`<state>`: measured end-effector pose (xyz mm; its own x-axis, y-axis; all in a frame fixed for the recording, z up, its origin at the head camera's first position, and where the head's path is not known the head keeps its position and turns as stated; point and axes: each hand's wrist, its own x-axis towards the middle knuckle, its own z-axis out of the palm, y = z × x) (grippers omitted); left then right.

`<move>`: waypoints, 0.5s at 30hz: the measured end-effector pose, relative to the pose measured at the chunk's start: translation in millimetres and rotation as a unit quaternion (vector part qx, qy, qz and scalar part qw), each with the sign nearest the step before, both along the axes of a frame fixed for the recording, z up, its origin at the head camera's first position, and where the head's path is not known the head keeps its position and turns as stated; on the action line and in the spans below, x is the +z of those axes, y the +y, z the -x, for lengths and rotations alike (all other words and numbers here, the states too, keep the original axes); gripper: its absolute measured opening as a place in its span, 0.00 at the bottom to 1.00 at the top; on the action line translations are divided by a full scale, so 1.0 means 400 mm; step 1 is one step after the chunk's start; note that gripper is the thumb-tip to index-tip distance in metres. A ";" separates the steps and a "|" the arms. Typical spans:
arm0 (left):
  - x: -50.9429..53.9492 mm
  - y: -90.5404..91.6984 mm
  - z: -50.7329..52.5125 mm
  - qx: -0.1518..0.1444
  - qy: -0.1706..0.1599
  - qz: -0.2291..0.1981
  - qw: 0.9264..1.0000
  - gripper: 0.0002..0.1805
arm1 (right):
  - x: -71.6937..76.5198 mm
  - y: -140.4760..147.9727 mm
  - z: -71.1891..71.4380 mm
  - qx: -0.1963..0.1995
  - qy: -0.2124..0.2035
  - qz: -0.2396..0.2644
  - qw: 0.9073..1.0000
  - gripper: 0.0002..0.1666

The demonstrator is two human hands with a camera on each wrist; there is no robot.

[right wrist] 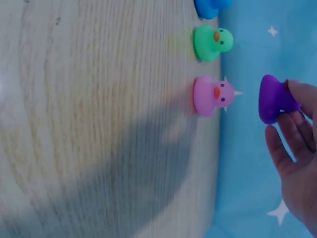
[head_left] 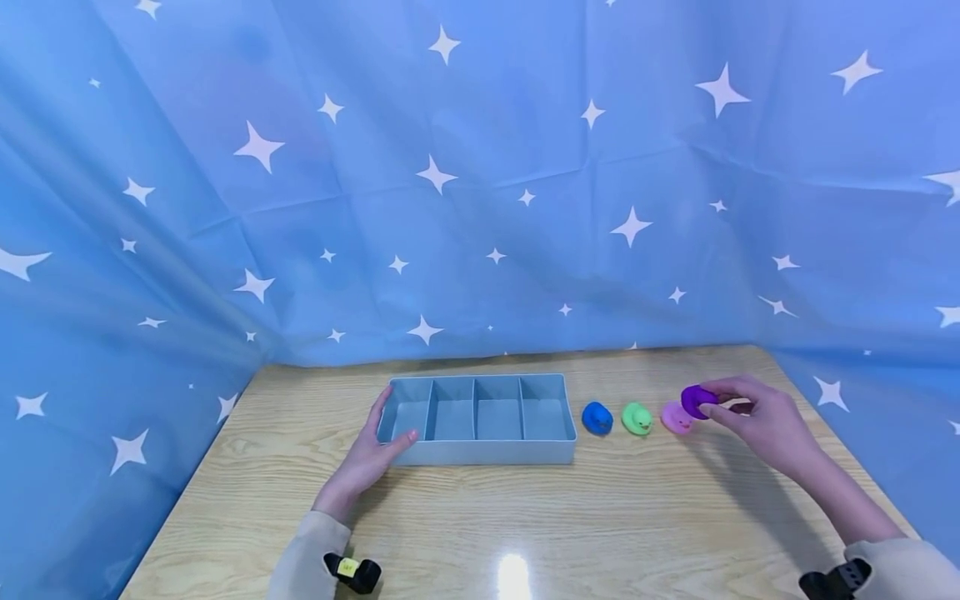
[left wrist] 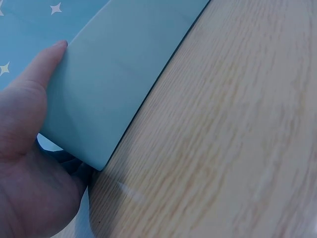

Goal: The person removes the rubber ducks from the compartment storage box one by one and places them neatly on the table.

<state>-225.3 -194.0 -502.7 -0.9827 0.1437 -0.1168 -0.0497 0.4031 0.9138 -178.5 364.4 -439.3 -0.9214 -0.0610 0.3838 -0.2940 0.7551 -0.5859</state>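
Observation:
A purple rubber duck (right wrist: 271, 101) is pinched between the thumb and fingers of my right hand (head_left: 768, 421), raised off the table. Below and left of it in the head view a pink rubber duck (head_left: 677, 418) stands on the wood. Beside that are a green rubber duck (head_left: 637, 418) and a blue rubber duck (head_left: 597, 418), in a row. My left hand (head_left: 369, 454) grips the left end of a grey-blue box (head_left: 480, 452) with several compartments. Its thumb lies over the front wall, and the other fingers are around the end, partly hidden.
The box and ducks stand on a light wooden table (head_left: 450, 525). A blue curtain (head_left: 480, 208) with white stars hangs behind the table and along both sides. The right arm casts a shadow on the wood.

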 end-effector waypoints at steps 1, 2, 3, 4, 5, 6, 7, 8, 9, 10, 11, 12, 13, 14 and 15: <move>0.001 -0.001 0.000 0.001 -0.001 0.001 1.000 0.51 | -0.003 0.002 -0.001 -0.001 -0.001 0.001 1.000 0.17; 0.002 -0.001 -0.001 0.001 -0.001 0.001 1.000 0.51 | -0.005 0.004 -0.002 -0.004 -0.002 0.002 1.000 0.17; 0.002 -0.001 -0.001 0.001 -0.002 0.002 1.000 0.51 | -0.007 0.007 -0.003 -0.006 -0.003 0.003 1.000 0.17; 0.003 -0.001 -0.001 0.000 -0.002 0.002 1.000 0.51 | -0.009 0.009 -0.004 -0.008 -0.004 0.003 1.000 0.17; 0.003 0.000 -0.001 0.000 -0.001 0.003 1.000 0.51 | -0.012 0.012 -0.004 -0.011 -0.005 0.004 1.000 0.17; 0.003 0.000 -0.001 -0.001 0.000 0.003 1.000 0.51 | -0.013 0.014 -0.005 -0.012 -0.006 0.005 1.000 0.17; 0.003 0.000 -0.001 -0.001 0.001 0.002 1.000 0.51 | -0.015 0.017 -0.006 -0.013 -0.007 0.006 1.000 0.17; 0.003 0.000 -0.001 0.000 0.002 0.002 1.000 0.51 | -0.018 0.019 -0.006 -0.014 -0.009 0.007 1.000 0.17; 0.003 0.000 -0.001 0.000 0.003 0.002 1.000 0.51 | -0.020 0.023 -0.007 -0.015 -0.010 0.009 1.000 0.17; 0.002 0.000 0.000 0.000 0.004 0.002 1.000 0.51 | -0.023 0.026 -0.008 -0.017 -0.009 0.010 1.000 0.17; 0.002 0.000 0.000 0.000 0.005 0.003 1.000 0.51 | -0.026 0.029 -0.010 -0.018 -0.010 0.012 1.000 0.17; 0.002 0.000 0.000 0.000 0.005 0.003 1.000 0.51 | -0.029 0.031 -0.011 -0.020 -0.010 0.014 1.000 0.17; 0.003 0.000 0.000 0.000 0.005 0.004 1.000 0.50 | -0.031 0.034 -0.012 -0.021 -0.010 0.015 1.000 0.17; 0.003 0.000 0.000 -0.001 0.006 0.005 1.000 0.50 | -0.034 0.037 -0.014 -0.024 -0.009 0.015 1.000 0.17; 0.003 -0.001 -0.001 -0.002 0.005 0.006 1.000 0.50 | -0.036 0.039 -0.016 -0.026 -0.008 0.016 1.000 0.17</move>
<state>-225.1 -194.4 -501.7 -0.9833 0.1460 -0.1090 -0.0393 0.4143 0.9093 -172.3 380.0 -453.8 -0.9293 -0.0009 0.3693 -0.2450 0.7499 -0.6145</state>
